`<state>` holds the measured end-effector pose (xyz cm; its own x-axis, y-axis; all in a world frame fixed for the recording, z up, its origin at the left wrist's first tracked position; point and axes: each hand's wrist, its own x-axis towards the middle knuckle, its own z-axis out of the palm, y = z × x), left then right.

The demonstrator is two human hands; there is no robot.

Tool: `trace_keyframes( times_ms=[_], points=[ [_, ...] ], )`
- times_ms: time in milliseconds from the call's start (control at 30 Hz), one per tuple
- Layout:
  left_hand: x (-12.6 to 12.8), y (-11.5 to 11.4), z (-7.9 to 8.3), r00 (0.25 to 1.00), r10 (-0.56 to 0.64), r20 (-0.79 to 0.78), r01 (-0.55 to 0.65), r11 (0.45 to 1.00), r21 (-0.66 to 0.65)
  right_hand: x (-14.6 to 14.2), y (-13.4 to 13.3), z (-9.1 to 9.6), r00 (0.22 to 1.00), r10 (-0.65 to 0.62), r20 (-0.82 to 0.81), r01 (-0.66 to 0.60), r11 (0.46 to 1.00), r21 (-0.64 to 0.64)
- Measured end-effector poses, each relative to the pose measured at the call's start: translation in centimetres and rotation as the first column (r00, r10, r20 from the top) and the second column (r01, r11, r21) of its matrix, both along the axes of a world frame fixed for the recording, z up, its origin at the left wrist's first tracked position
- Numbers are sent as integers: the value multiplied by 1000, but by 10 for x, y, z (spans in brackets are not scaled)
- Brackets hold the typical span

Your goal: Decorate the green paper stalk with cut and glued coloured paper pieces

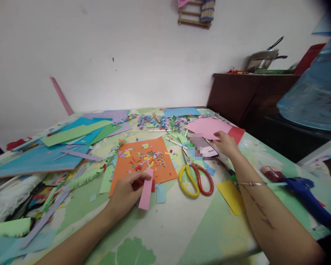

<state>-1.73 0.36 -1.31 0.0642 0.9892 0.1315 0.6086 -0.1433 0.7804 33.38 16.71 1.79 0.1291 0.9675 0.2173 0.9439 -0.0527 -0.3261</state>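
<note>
My left hand [127,193] is closed on a pink paper strip [146,189], pinched between thumb and fingers. A bit of dark red paper [153,186] shows behind the strip. Under and beyond this hand lies an orange sheet [121,158] strewn with small coloured paper scraps [154,158]. My right hand [227,143] is over the edge of a large pink sheet [206,127], beside a phone [209,151]. Its fingers are bent and slightly apart, with nothing visible in them. Between my hands, scissors [193,180] with one yellow and one red handle lie with their blades toward the phone.
Blue and green paper sheets [77,134] and a blue board [44,158] cover the left side. Curled paper fringes [164,121] line the back. A yellow sheet [230,197] and a blue glue gun [303,187] lie at right. White wall behind; dark cabinet [237,95] at back right.
</note>
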Motion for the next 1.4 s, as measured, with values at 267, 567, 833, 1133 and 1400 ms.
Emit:
trace_keyframes(
  times_ms=[267,567,833,1133,1400],
  points=[
    [-1,-1,2,1000,-2,-7,2,1000,-11,-28,-18,2,998,43,38,-36,983,-179],
    [1,-2,4,1000,10,20,-10,1000,-9,-44,-13,-3,997,-13,81,32,970,-239],
    [-1,-1,0,1000,2,16,-3,1000,20,-59,-31,0,983,179,42,-184,944,275],
    [0,-1,3,1000,-3,-2,3,999,51,-89,-53,16,904,419,86,-398,750,527],
    [-1,-1,3,1000,-8,-14,9,998,56,-92,-59,18,907,418,56,-376,739,560]
  ],
)
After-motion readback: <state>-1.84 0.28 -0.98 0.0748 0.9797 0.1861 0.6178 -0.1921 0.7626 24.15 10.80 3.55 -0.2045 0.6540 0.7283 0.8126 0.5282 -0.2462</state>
